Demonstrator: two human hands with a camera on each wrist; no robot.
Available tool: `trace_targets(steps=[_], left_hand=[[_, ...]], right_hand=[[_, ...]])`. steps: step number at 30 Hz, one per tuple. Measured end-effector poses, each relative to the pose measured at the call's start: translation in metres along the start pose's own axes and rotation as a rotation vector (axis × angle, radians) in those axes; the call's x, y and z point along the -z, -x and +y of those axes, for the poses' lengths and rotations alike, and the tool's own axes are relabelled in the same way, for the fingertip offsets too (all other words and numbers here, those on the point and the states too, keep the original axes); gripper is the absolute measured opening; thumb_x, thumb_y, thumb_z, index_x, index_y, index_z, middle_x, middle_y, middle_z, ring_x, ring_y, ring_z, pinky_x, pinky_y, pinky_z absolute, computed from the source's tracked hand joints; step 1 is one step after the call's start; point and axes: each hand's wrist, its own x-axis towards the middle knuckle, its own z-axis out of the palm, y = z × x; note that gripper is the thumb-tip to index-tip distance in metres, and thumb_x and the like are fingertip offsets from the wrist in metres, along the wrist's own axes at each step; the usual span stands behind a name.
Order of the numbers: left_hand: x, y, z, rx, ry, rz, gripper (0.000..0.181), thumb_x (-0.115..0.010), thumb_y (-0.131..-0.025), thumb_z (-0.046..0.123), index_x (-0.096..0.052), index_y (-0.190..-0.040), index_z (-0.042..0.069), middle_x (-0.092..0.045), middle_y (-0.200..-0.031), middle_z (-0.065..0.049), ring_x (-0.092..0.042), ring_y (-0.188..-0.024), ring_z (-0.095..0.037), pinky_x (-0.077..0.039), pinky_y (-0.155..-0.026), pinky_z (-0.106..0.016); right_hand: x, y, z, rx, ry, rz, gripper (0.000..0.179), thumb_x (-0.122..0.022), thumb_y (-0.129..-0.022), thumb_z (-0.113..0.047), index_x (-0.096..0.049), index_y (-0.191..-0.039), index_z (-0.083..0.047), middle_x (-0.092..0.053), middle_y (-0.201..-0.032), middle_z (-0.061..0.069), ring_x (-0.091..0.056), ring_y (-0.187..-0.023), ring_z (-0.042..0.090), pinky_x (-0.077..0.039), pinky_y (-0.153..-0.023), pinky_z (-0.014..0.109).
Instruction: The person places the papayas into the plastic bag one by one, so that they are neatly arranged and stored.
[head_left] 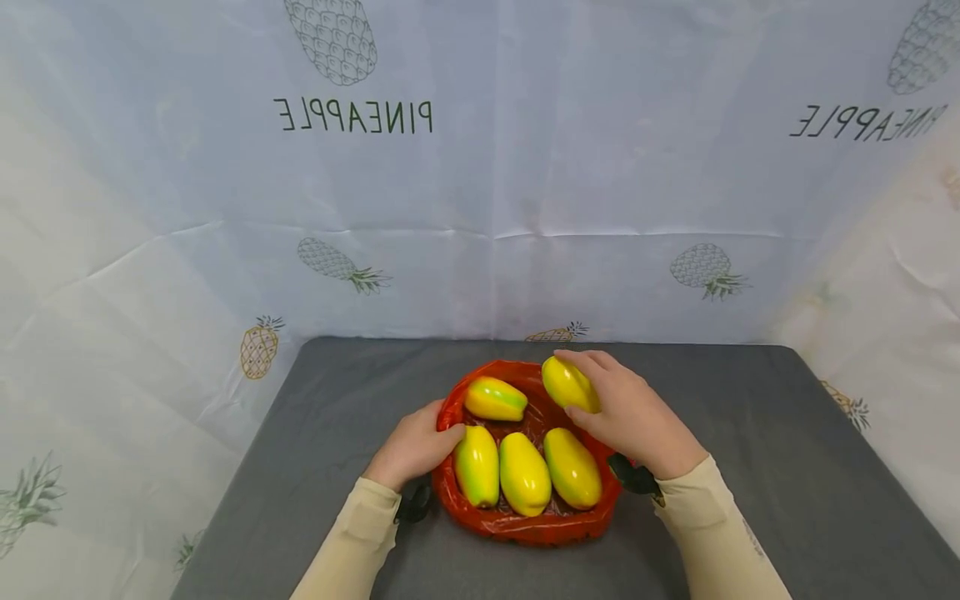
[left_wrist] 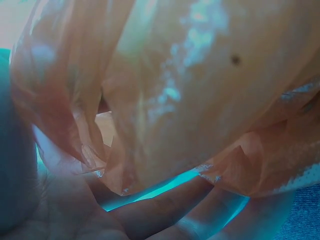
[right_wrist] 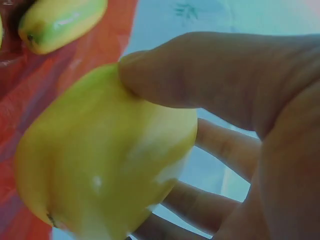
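Note:
A red plastic bag, its rim spread into a round opening, sits on the table with several yellow-green papayas inside. My right hand holds one papaya over the bag's far right rim, thumb on one side and fingers on the other. Up close in the right wrist view, this papaya is smooth and glossy. At the bag's left side my left hand grips the rim, its thumb over the edge. Crinkled plastic fills most of the left wrist view, above the fingers.
A dark grey cloth covers the table. Behind it hangs a pale curtain printed with pineapples and mirrored lettering, which also runs along both sides. One papaya lies near the bag's far left wall, apart from a row of three at the front.

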Motion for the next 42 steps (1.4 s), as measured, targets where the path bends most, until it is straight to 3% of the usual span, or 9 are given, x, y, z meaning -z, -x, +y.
trace_targets(steps=[11,19,27,34,42], left_hand=[[-0.001,-0.001,-0.001,-0.009,-0.011,-0.001,0.041,-0.066,-0.101,0.03,-0.065,-0.135,0.007,-0.074,-0.106,-0.006,-0.067,-0.082,-0.019,-0.061,-0.077,-0.036],[-0.002,-0.002,-0.002,-0.018,-0.022,-0.003,0.042,-0.066,-0.101,0.032,-0.065,-0.135,0.007,-0.074,-0.106,-0.006,-0.067,-0.081,-0.019,-0.061,-0.077,-0.035],[-0.001,-0.003,-0.004,-0.018,-0.04,0.005,0.042,-0.065,-0.102,0.032,-0.065,-0.136,0.008,-0.074,-0.109,-0.006,-0.066,-0.083,-0.019,-0.06,-0.078,-0.036],[0.0,-0.001,-0.002,-0.016,-0.034,-0.001,0.045,-0.064,-0.102,0.031,-0.064,-0.141,0.007,-0.074,-0.109,-0.007,-0.066,-0.082,-0.019,-0.06,-0.077,-0.035],[0.0,0.0,-0.002,-0.016,-0.027,-0.002,0.052,-0.065,-0.102,0.032,-0.06,-0.148,0.007,-0.075,-0.122,-0.009,-0.068,-0.089,-0.02,-0.063,-0.087,-0.043]], right_hand=[[-0.021,-0.015,-0.007,0.006,0.044,-0.163,0.067,-0.083,-0.092,-0.016,-0.058,-0.153,-0.026,-0.062,-0.148,0.009,-0.064,-0.118,0.028,-0.062,-0.094,0.048],[-0.026,-0.018,-0.012,0.05,0.133,-0.173,0.063,-0.082,-0.09,-0.012,-0.062,-0.149,-0.022,-0.064,-0.146,0.012,-0.059,-0.133,0.036,-0.059,-0.103,0.054],[-0.03,-0.025,-0.015,0.046,0.145,-0.222,0.063,-0.081,-0.089,-0.011,-0.063,-0.147,-0.024,-0.065,-0.143,0.008,-0.061,-0.127,0.031,-0.06,-0.101,0.051],[-0.031,-0.036,-0.012,0.003,0.144,-0.253,0.064,-0.082,-0.085,-0.006,-0.064,-0.144,-0.022,-0.067,-0.134,0.009,-0.062,-0.107,0.026,-0.062,-0.091,0.046],[-0.03,-0.045,-0.016,-0.004,0.186,-0.295,0.062,-0.085,-0.087,-0.007,-0.062,-0.144,-0.02,-0.068,-0.134,0.012,-0.062,-0.105,0.027,-0.062,-0.093,0.048]])
